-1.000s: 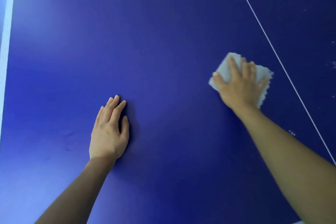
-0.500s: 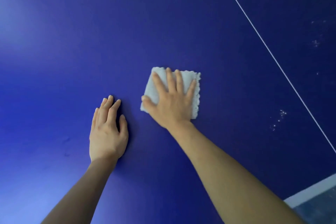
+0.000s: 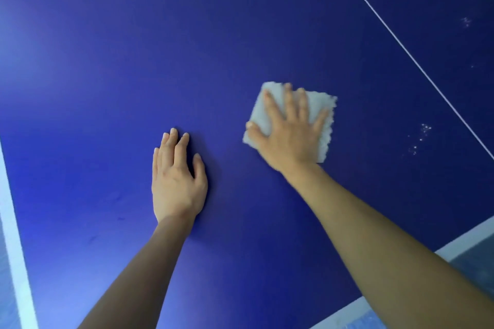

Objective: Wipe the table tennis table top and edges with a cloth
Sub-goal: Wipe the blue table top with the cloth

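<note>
One blue tabletop (image 3: 240, 35), two hands, left hand (image 3: 176, 181) flat at centre with fingers straight, holding nothing, right hand (image 3: 288, 139) spread, pressing one white cloth (image 3: 319, 107) right of centre, cloth blurred and half hidden, pale specks (image 3: 421, 139) at right.

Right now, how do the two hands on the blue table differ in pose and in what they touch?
The right hand presses a white cloth with fingers spread wide; the left hand lies on the bare table with fingers close together. The right hand reaches farther from the person, nearer the thin white line; the left hand sits closer in. Both hands are flat, palm down, with straight fingers.
</note>
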